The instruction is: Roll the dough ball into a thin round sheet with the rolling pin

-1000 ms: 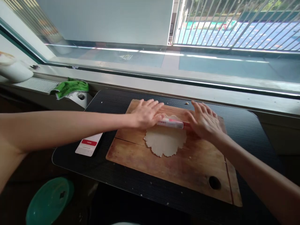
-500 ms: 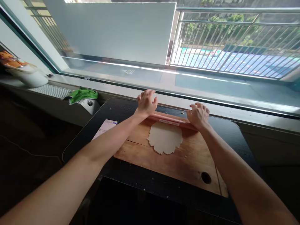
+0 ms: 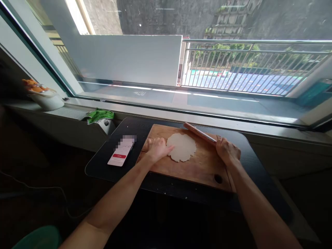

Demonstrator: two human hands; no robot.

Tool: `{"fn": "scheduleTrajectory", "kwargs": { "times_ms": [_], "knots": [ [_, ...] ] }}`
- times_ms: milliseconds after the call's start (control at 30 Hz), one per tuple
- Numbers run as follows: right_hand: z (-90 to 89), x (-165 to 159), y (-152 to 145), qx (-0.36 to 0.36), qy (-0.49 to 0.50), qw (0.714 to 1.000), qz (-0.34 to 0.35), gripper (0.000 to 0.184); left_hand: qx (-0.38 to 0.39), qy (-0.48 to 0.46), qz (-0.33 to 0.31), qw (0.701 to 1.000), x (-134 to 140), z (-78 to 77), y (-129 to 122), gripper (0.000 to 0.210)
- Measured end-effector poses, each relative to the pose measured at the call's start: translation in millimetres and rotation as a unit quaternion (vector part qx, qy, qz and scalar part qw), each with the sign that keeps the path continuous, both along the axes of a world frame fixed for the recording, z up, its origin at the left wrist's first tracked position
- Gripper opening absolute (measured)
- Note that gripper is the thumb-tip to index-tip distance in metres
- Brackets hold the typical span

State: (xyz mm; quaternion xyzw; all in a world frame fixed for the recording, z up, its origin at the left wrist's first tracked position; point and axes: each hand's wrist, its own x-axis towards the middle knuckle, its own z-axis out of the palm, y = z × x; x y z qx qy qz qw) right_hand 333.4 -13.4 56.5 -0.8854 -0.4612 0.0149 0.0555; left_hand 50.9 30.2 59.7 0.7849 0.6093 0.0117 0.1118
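A flat, thin round of dough (image 3: 181, 148) with a ragged edge lies on the wooden board (image 3: 192, 171). At its left edge is my left hand (image 3: 157, 149), thumb stretched out over the dough's rim and apart from the loosely bent fingers, holding nothing that I can see. My right hand (image 3: 228, 150) is closed around the near right end of a rolling pin (image 3: 199, 132). The pin slants across the board's back right corner, its far end pointing toward the window, clear of the dough.
A phone (image 3: 120, 154) lies left of the board on the black table (image 3: 103, 169). Beyond are the window sill (image 3: 166, 116), a green cloth (image 3: 100, 116) and a white pot (image 3: 49, 100). The board has a round hole (image 3: 218, 178) near its front right corner.
My left hand has let go of the rolling pin and come down to the dough's left edge. My right hand has swung the pin to the back right. The view has tilted up.
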Motion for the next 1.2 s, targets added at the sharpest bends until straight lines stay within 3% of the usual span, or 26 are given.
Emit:
{"fn": "scheduleTrajectory", "kwargs": {
  "times_ms": [233,367,500,833,1033,1200],
  "knots": [
    [-8.6,0,-27,0.032,-0.008,0.999,-0.01,0.053,-0.029,-0.059,-0.017,0.998,16,-3.2,3,0.014],
    [-8.6,-1,-24,0.031,0.0,0.999,-0.018,0.054,-0.009,-0.093,-0.026,0.995,21,-7.8,1,0.026],
    [-10.1,1,-24,0.038,-0.005,0.999,-0.016,0.053,-0.029,-0.128,0.009,0.991,24,-9.4,6,0.039],
    [-14.9,4,-21,0.043,-0.009,0.999,-0.021,0.055,-0.05,-0.131,-0.001,0.99,29,-11.4,9,0.018],
    [-14.0,5,-21,0.032,-0.006,0.999,-0.02,0.056,-0.051,-0.119,0.012,0.992,42,-0.2,8,0.033],
    [-13.7,5,-22,0.036,-0.005,0.999,-0.015,0.058,-0.086,-0.123,0.002,0.989,41,7.6,14,0.019]
  ]
}}
